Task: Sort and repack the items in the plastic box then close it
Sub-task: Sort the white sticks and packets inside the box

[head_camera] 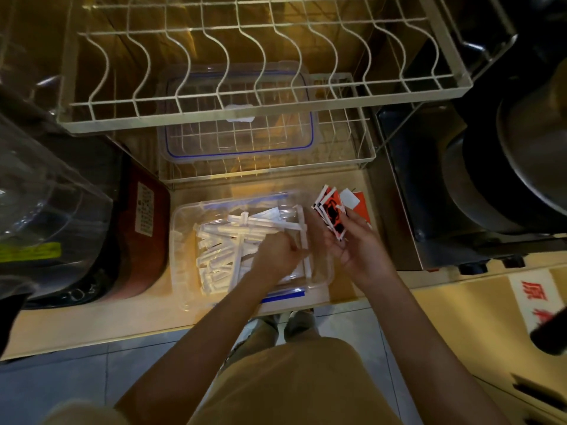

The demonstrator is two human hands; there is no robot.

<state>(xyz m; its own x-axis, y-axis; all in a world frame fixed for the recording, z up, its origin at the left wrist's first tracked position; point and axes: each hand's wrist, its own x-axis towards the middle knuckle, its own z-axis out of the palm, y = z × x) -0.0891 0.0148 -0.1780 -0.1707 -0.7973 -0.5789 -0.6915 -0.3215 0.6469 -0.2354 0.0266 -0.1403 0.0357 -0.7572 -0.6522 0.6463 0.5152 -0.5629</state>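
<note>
- Left hand & right hand: bare, no rings/watch visible
- Forearms bare, no sleeves in view
- Tan/khaki top
- Greyish shoes, blurry

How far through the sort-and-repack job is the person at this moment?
Mid-sort. Done: the lid is off, parked on the lower wire rack, and orange-and-black packets have been separated out. In hand: the right hand holds those packets fanned beside the plastic box, while the left hand reaches in among the white wrapped sticks. Left: finish sorting, repack the packets, fit the lid.
</note>
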